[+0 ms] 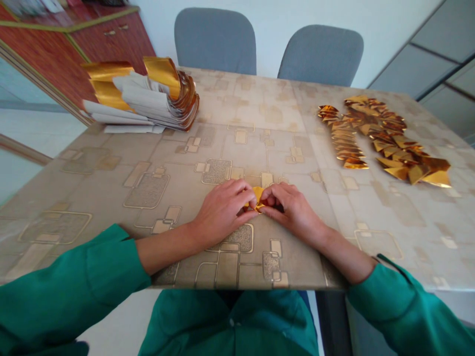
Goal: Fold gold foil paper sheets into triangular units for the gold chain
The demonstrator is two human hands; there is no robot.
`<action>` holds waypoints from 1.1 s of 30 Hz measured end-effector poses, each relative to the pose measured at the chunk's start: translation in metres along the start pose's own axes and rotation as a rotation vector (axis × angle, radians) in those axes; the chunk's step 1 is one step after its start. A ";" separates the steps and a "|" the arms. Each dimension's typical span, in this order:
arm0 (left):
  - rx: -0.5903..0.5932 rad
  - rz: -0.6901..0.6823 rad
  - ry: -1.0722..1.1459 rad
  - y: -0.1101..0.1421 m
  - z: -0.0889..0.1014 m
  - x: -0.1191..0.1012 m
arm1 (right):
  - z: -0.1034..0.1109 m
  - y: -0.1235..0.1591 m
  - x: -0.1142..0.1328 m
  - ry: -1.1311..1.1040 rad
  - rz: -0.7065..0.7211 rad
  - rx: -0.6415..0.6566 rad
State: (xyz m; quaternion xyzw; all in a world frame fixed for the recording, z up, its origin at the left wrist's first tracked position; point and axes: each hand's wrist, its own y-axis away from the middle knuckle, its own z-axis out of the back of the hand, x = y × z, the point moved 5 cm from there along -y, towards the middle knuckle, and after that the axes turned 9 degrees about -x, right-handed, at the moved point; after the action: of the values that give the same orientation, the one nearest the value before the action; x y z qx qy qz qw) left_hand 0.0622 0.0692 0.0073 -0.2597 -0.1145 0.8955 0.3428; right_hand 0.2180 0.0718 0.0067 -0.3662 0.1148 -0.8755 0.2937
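Our fingers (241,190) on both hands are closed in a pinch on a small folded piece of gold foil (257,194), and neither hand is released. The piece sits directly between the fingertips, at or just above the bench (260,101); we cannot tell whether it touches the surface. Our left hand (222,212) and right hand (291,210) come in from either side and lie about equally near it. The fingers hide most of the foil, with only a pointed gold corner showing above them and a sliver below. Its long axis is therefore hard to judge, though it seems to run away from us, between the hands, rather than across. Well ahead of the fingers and to the left stands a fanned stack of gold-and-white paper strips (141,101). Ahead and to the right, closer to our right hand, lie rows of folded gold triangles (386,138). Green sleeves (74,282) cover our arms up to the wrists.
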 end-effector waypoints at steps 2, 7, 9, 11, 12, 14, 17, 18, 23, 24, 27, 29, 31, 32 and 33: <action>0.011 -0.016 -0.014 0.000 0.000 -0.001 | 0.001 0.000 -0.002 0.016 -0.032 -0.007; 0.005 -0.103 -0.020 0.003 0.002 -0.002 | 0.006 0.000 -0.004 0.003 -0.032 0.009; 0.008 -0.130 -0.029 0.005 0.003 -0.003 | 0.007 0.000 -0.002 -0.027 -0.005 0.043; 0.017 -0.139 -0.033 0.006 0.004 -0.003 | 0.008 0.000 -0.001 -0.033 0.008 0.060; 0.021 -0.134 -0.038 0.007 0.004 -0.003 | 0.008 0.000 -0.001 -0.030 0.008 0.063; 0.030 -0.131 -0.059 0.007 0.004 -0.003 | 0.008 0.000 -0.001 -0.022 0.003 0.066; 0.023 -0.186 -0.126 0.009 0.004 -0.005 | 0.006 0.000 -0.002 -0.007 -0.002 0.052; 0.017 -0.222 -0.153 0.010 0.003 -0.006 | 0.005 0.000 -0.003 -0.004 -0.002 0.041; -0.015 -0.372 -0.240 0.017 0.006 -0.009 | 0.004 0.002 -0.003 0.005 -0.008 0.017; -0.020 -0.386 -0.240 0.018 0.007 -0.010 | 0.003 0.002 -0.003 0.011 -0.015 0.019; -0.042 -0.409 -0.230 0.020 0.010 -0.012 | 0.002 0.003 -0.003 0.033 -0.037 0.020; -0.050 -0.418 -0.218 0.020 0.011 -0.013 | 0.001 0.004 -0.004 0.044 -0.043 0.018; -0.047 -0.430 -0.205 0.022 0.011 -0.014 | 0.000 0.005 -0.005 0.050 -0.039 0.018; -0.045 -0.435 -0.200 0.022 0.011 -0.014 | 0.000 0.005 -0.006 0.051 -0.034 0.018; -0.045 -0.441 -0.195 0.023 0.011 -0.015 | 0.000 0.005 -0.006 0.053 -0.029 0.018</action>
State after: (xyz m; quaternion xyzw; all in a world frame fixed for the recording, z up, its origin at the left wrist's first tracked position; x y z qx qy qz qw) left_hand 0.0529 0.0424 0.0133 -0.1484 -0.2206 0.8171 0.5115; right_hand 0.2233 0.0713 0.0011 -0.3418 0.1096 -0.8901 0.2810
